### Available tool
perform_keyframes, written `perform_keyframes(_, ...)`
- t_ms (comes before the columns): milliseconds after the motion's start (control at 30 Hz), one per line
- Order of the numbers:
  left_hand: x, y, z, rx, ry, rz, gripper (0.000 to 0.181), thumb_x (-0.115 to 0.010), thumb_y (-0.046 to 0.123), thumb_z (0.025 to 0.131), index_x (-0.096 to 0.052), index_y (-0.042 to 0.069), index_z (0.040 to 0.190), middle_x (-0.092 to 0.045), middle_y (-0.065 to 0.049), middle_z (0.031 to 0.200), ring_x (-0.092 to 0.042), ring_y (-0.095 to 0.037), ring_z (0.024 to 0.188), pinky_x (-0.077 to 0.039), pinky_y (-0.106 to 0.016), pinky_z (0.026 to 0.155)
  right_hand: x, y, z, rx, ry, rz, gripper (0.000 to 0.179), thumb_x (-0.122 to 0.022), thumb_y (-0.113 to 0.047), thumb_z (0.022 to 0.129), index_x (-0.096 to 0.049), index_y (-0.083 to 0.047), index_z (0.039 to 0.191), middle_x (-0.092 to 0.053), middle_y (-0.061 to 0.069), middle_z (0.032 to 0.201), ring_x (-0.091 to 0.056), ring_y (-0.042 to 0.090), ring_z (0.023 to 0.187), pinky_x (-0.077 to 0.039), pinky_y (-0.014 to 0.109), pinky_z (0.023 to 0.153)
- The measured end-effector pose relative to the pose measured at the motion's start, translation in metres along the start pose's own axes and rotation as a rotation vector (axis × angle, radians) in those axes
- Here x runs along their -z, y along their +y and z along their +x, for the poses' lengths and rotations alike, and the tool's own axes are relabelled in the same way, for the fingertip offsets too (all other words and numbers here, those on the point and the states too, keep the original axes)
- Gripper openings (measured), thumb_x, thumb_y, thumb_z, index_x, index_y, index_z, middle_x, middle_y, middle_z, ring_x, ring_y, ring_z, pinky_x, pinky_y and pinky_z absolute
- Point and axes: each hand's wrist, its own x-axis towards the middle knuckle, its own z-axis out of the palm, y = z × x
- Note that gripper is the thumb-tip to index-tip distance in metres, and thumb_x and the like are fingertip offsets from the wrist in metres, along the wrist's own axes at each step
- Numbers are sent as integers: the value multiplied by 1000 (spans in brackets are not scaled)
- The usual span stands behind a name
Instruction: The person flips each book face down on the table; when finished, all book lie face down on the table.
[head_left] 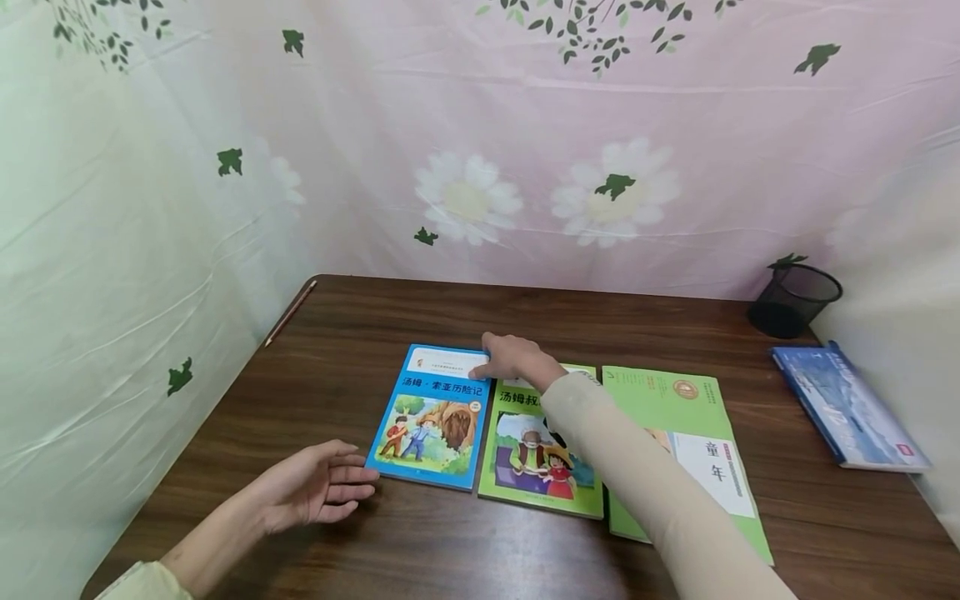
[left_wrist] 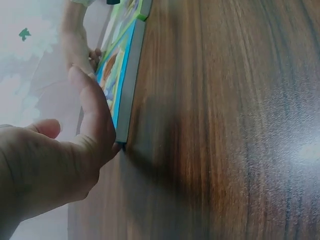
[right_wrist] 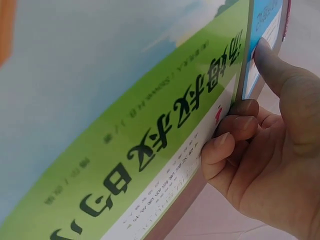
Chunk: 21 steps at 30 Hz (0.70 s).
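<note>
A blue picture-cover book lies flat on the dark wood table. Close to its right side is a green picture-cover book, partly hidden by the right forearm. The left hand reaches in from the left with loosely extended fingers, fingertips right at the blue book's lower left corner. At the top, the right hand has its thumb on the blue book's upper right corner. In the right wrist view, its other fingers bend loosely along the top edge of the green book.
A larger light-green book lies to the right, partly under the forearm. Farther right are a blue-and-white book and a black mesh pen holder. A pencil lies along the left edge. Flowered cloth surrounds the table.
</note>
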Motion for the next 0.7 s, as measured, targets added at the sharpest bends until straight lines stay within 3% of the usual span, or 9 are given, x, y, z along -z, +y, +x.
perform_keyframes(367, -3, -1, 7, 10, 40, -64, 24, -43, 30, 105, -53, 9, 111, -70, 0, 98, -70, -10, 90, -58, -24, 78, -1, -2, -3, -6, -6, 6, 60, -64, -54, 93, -44, -16, 136, -61, 9, 127, -59, 24, 99, -51, 45, 90)
perform_keyframes(533, -2, -4, 14, 12, 86, -47, 20, -44, 30, 104, -50, 12, 110, -65, 2, 92, -65, -7, 81, -56, -21, 73, -1, -1, -4, -6, 1, 13, 60, -64, -53, 93, -44, -16, 136, -61, 9, 126, -58, 24, 100, -51, 45, 90)
perform_keyframes(700, -1, -5, 21, 5, 139, 30, 19, -51, 32, 101, -49, 14, 104, -61, 6, 81, -61, -5, 73, -55, -22, 70, -1, -1, -5, -4, 1, 22, 59, -64, -53, 93, -45, -16, 135, -62, 9, 125, -58, 24, 99, -51, 44, 90)
